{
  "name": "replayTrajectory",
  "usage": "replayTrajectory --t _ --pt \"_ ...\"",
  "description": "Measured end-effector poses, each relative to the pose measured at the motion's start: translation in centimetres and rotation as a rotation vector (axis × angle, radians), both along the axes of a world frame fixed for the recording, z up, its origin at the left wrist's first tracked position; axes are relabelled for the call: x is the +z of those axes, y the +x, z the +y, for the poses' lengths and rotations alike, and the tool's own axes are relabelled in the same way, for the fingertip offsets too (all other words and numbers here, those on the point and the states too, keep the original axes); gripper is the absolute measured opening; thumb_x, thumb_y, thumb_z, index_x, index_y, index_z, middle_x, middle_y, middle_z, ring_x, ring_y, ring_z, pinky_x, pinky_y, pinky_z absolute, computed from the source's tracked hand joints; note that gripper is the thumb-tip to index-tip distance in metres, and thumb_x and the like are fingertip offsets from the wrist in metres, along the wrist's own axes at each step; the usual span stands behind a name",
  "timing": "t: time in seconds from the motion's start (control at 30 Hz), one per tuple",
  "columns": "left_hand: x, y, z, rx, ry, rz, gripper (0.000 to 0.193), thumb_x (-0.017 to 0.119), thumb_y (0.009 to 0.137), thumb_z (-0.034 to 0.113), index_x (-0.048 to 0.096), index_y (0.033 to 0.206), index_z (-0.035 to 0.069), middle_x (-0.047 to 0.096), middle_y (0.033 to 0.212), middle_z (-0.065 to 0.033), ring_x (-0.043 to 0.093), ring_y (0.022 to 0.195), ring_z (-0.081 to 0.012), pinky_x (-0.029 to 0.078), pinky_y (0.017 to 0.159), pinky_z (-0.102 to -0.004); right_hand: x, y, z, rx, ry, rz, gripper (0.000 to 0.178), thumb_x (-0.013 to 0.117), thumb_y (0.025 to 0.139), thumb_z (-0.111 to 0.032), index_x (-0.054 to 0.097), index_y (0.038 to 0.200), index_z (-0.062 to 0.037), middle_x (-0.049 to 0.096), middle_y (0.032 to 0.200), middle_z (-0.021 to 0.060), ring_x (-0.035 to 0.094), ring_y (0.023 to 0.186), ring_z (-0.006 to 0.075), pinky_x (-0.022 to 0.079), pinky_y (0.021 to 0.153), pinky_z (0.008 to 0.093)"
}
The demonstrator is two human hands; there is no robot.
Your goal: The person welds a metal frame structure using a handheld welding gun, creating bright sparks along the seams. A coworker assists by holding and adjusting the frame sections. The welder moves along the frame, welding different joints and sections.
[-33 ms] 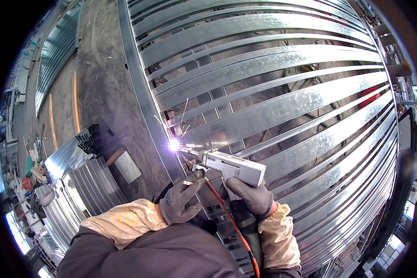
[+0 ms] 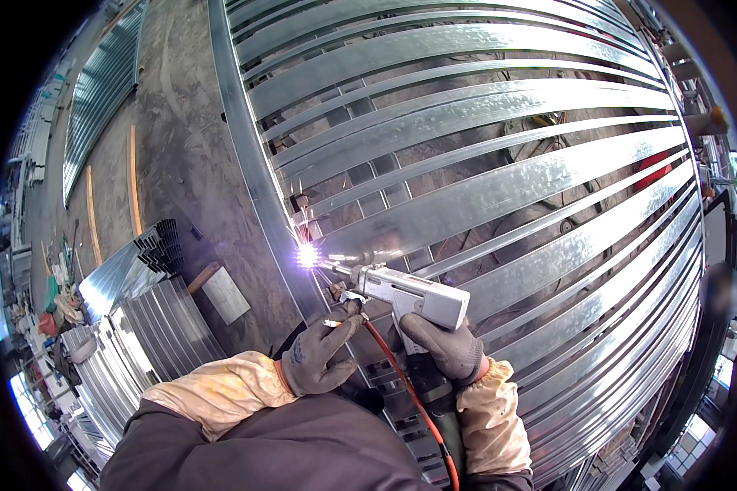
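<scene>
Sparks (image 2: 307, 255) have shifted; right hand (image 2: 448, 347) clasps silver welding gun (image 2: 418, 296), blue-marked left hand (image 2: 318, 357) curled, hold unclear

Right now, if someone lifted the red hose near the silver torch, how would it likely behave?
The red hose would probably flex rather than stay rigid, since it hangs in a gentle curve. It looks fairly light, being slim. Pulling it might disturb the left hand, as its upper end lies close by.
</scene>
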State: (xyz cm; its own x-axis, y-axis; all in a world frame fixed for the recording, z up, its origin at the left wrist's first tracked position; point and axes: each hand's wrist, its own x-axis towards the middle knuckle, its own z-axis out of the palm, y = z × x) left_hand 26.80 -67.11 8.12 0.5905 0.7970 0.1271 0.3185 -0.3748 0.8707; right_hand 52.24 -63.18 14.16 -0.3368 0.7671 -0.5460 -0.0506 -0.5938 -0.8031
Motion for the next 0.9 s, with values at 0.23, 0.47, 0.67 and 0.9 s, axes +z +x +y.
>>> replayTrajectory --t 0.23,0.47,0.67,0.9 --pt "0.0 -0.2 -0.3 -0.022 -0.024 -0.001 0.078 0.069 0.072 0.013 0.038 0.141 -0.002 0.052 0.132 -0.0218 0.053 0.116 -0.039 0.042 0.097 -0.0462 -0.3 0.3 -0.5 0.032 -0.025 -0.016 0.027 0.058 0.095 -0.018 0.059 0.113 0.0019 0.062 0.089 0.0034 0.058 0.083 0.0106 0.048 0.073 0.0279" --pt "-0.1 -0.1 -0.5 -0.032 -0.013 -0.012 0.078 0.069 0.071 0.012 0.038 0.141 -0.003 0.055 0.129 -0.0217 0.053 0.116 -0.0387 0.044 0.097 -0.0455 -1.0 0.5 -1.2 0.02 -0.057 0.042 0.032 0.058 0.095 -0.019 0.057 0.121 0.0017 0.062 0.098 0.0026 0.056 0.088 0.0102 0.048 0.077 0.0275" --pt "0.1 0.0 -0.4 -0.059 -0.004 -0.034 0.076 0.067 0.071 0.008 0.038 0.14 -0.005 0.053 0.128 -0.0243 0.054 0.114 -0.0395 0.045 0.096 -0.045 -0.9 0.6 -1.4 0.022 -0.036 0.053 0.032 0.058 0.096 -0.019 0.056 0.121 0.0007 0.061 0.099 0.0019 0.055 0.088 0.0099 0.048 0.076 0.0275" --pt "0.2 0.2 -0.2 -0.088 -0.003 -0.079 0.077 0.064 0.07 0.003 0.037 0.141 -0.006 0.052 0.123 -0.0257 0.055 0.112 -0.0411 0.044 0.096 -0.0456 -1.2 1.1 -2.0 0.063 -0.089 0.027 0.025 0.058 0.096 -0.018 0.059 0.112 0.0008 0.062 0.092 0.0037 0.057 0.082 0.0105 0.048 0.071 0.0284"
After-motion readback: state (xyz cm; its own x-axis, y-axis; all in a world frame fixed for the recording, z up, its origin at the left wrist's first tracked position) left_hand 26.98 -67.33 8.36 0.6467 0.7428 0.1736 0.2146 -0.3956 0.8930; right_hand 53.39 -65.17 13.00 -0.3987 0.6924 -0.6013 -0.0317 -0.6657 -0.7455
